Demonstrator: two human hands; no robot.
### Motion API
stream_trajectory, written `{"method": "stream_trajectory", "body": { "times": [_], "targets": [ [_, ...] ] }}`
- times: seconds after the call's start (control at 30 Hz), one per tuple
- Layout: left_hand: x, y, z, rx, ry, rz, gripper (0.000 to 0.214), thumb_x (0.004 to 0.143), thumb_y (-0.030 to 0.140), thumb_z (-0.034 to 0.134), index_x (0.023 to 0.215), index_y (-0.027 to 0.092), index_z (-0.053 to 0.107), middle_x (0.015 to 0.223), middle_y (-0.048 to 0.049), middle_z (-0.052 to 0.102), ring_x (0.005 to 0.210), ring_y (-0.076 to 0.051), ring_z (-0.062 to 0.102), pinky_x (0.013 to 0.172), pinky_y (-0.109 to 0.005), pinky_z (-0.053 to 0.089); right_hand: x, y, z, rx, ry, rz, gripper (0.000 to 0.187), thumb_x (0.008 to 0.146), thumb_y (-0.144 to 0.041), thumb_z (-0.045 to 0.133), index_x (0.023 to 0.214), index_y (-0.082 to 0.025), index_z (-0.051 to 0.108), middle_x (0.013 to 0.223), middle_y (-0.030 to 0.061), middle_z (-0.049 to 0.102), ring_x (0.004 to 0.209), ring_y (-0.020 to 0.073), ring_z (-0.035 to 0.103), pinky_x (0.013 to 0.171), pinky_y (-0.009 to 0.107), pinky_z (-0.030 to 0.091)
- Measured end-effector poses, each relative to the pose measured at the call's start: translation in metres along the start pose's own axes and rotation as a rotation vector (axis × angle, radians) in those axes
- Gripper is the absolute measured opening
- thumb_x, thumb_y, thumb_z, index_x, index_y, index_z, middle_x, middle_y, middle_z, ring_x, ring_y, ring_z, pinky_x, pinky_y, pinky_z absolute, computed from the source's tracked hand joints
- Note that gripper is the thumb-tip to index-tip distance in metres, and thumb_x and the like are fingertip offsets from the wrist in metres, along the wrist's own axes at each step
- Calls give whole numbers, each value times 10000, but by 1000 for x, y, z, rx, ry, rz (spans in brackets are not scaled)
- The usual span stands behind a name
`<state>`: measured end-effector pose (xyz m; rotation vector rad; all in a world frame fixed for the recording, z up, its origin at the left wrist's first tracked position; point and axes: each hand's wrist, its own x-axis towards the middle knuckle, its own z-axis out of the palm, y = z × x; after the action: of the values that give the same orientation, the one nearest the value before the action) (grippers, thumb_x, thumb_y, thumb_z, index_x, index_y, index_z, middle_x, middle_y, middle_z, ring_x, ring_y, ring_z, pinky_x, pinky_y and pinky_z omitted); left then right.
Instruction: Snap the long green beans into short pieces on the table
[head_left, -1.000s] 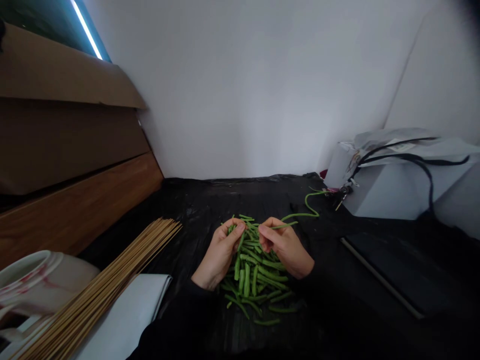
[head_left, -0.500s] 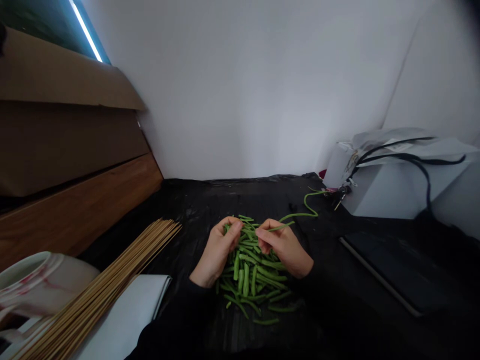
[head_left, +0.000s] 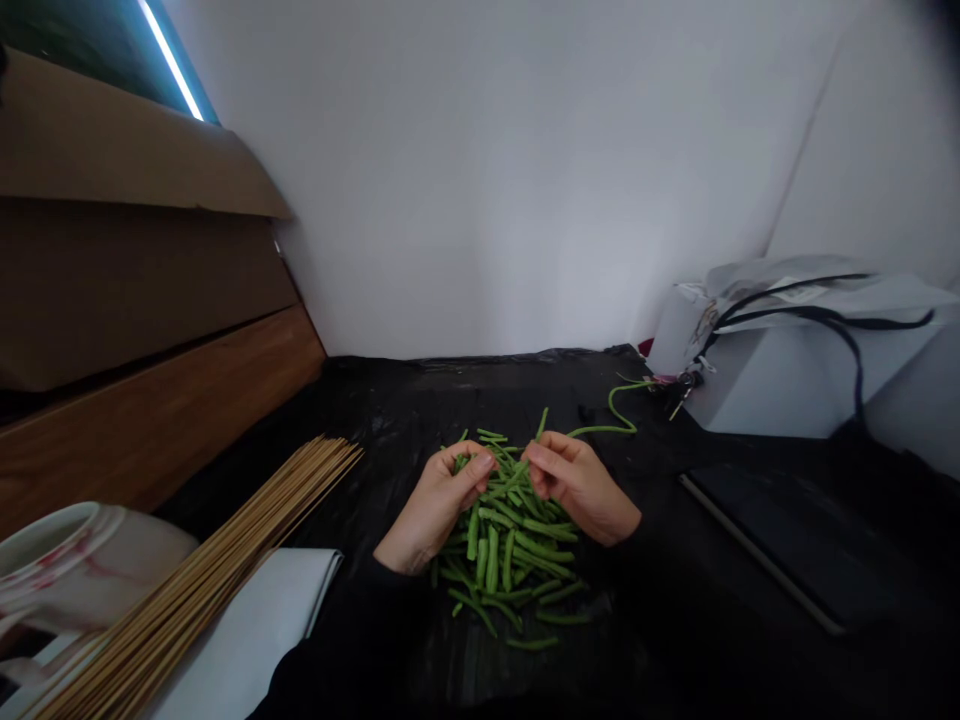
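A heap of short green bean pieces (head_left: 514,560) lies on black plastic sheeting (head_left: 390,420) in front of me. My left hand (head_left: 439,505) is closed in a pinch on a bean piece at the heap's far left edge. My right hand (head_left: 581,485) is closed on a long green bean (head_left: 600,428); one short end sticks up past the fingers and the rest trails right toward a white bag (head_left: 787,350). The two hands' fingertips are close together above the heap.
A bundle of bamboo skewers (head_left: 210,570) lies at the left over a white cloth (head_left: 262,630) and a white bowl (head_left: 52,560). Wooden boards (head_left: 150,330) rise along the left. A flat dark tray (head_left: 787,540) sits at the right.
My right hand has turned and shifted slightly right, so the bean's end now points upward instead of lying sideways. My left hand stays at the heap's edge.
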<state>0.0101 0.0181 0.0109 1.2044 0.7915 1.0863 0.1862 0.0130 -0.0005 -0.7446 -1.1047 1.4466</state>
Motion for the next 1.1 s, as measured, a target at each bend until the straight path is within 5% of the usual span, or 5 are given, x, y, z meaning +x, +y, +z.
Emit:
{"method": "stream_trajectory", "body": {
  "times": [0.4,0.63,0.87,1.1],
  "targets": [
    [-2,1,2,287,-78,-23,272,724,387,753,750,122,697,708,-39,659,643,-138,555,595,-229,427,2,12,-1,-160,-84,-45,229,773,-338,712,663,-179,590,519,-52,562,457,83,481,475,225,367],
    [-2,1,0,372,-99,-20,240,740,358,739,706,130,672,638,0,619,570,-104,516,558,-211,405,3,7,0,-97,18,-70,187,750,-336,730,751,-192,612,550,-59,564,456,80,475,468,223,351],
    [-1,-3,2,-26,29,-66,221,727,313,766,739,124,653,629,19,592,545,-68,507,529,-173,394,2,2,1,-4,93,-16,197,735,-319,728,714,-181,590,578,-46,591,479,69,482,481,213,335],
    [4,0,0,-263,109,-26,242,705,276,787,727,111,610,606,49,539,433,-4,363,410,-132,283,4,15,2,-140,64,-28,196,729,-347,731,732,-168,650,600,-17,622,492,84,496,477,227,353]
  ]
}}
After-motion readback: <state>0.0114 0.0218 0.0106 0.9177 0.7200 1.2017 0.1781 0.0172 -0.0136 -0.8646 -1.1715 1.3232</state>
